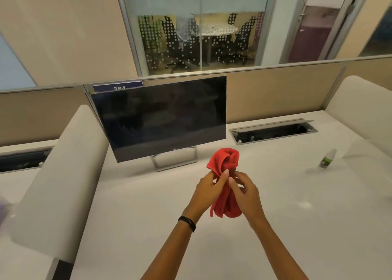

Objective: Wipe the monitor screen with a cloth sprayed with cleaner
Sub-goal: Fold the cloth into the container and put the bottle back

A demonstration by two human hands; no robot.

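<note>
Red cloth [225,163] bunched before wiping.
Pinched by left grip [209,187] and right grip [247,191] near the monitor [161,118], apparently gathering a pad.

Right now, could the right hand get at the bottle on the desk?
Probably yes: bare desk lies between the right hand and the bottle, off to its right. But it grips the red cloth with the left hand, so it must let go first.
</note>
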